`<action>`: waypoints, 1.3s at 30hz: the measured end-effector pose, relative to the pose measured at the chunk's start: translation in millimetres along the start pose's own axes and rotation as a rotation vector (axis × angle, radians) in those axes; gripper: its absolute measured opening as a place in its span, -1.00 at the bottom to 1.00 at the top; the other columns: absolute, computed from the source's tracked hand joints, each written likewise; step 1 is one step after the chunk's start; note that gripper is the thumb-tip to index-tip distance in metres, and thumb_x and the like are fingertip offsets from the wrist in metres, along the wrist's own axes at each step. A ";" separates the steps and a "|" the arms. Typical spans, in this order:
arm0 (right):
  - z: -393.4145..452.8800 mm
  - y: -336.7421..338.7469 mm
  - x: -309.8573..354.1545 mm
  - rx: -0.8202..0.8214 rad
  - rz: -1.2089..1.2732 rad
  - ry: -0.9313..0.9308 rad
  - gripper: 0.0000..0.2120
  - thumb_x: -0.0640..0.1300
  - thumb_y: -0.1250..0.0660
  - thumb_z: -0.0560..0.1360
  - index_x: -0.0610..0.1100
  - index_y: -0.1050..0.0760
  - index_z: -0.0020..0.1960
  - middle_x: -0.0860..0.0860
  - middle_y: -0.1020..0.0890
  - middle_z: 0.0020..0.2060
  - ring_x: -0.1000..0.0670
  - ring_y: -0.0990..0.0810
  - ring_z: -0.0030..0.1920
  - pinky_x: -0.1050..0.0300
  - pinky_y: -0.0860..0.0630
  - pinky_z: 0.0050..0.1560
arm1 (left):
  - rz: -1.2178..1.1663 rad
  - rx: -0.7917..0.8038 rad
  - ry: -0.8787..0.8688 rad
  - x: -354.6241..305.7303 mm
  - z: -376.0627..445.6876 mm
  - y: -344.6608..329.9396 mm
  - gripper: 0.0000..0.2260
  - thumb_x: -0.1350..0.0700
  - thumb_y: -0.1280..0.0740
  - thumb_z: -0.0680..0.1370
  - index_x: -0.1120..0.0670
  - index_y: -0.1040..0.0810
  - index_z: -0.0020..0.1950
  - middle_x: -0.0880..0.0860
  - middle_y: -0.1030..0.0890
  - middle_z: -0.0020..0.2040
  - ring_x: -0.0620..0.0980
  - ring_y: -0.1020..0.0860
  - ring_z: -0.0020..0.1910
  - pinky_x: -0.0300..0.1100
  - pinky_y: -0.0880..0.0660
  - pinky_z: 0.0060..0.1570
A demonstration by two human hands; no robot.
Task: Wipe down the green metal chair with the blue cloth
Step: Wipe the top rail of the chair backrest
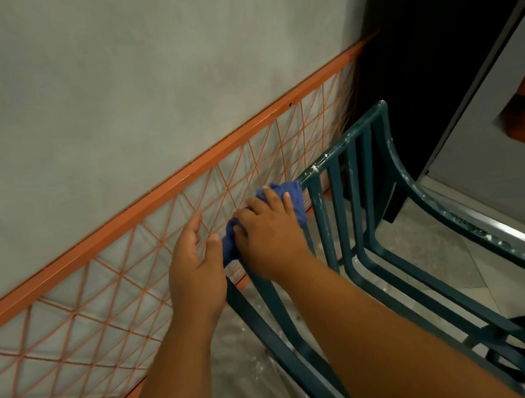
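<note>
Shown from above, the right hand lies palm-down on the blue cloth, fingers curled over it, pressing it onto the top rail of the green chair. The left hand sits just beside it, fingers loosely extended, thumb touching the cloth's near end; whether it also holds the rail beneath cannot be told. The rail's long axis runs up and to the right, away from both hands, toward the far corner by the dark doorway. White specks mark the rail just beyond the cloth. The right hand is nearer that unwiped stretch, so the next stroke probably follows the rail rightward. An orange lattice panel lines the wall behind.
</note>
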State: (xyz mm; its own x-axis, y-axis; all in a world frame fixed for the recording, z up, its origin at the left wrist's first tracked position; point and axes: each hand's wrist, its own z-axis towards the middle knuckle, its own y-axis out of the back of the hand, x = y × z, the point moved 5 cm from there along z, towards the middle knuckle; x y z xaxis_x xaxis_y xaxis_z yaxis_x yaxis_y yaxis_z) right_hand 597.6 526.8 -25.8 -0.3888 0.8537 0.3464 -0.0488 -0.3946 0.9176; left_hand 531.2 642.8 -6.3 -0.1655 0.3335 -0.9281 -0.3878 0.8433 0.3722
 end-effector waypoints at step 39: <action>65.2 9.5 1.1 0.640 -0.292 0.076 -0.71 0.09 -0.21 0.51 -0.14 -0.45 -0.18 -0.01 -0.52 -0.25 -0.07 -0.54 -0.08 -0.04 -0.32 0.02 | 0.040 -0.081 -0.184 -5.5 48.6 -44.0 -0.56 -0.11 0.00 0.61 0.00 -0.31 0.45 -0.03 -0.37 0.43 -0.21 -0.29 0.33 -0.25 -0.26 0.28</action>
State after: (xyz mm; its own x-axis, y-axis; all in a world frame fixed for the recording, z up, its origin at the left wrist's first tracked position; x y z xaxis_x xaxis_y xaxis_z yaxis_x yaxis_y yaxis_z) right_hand 656.7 546.2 -3.9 -0.5066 0.8589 0.0755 0.3807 0.1442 0.9134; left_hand 593.3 624.3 -18.1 -0.0173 0.4439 -0.8959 -0.4568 0.7936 0.4020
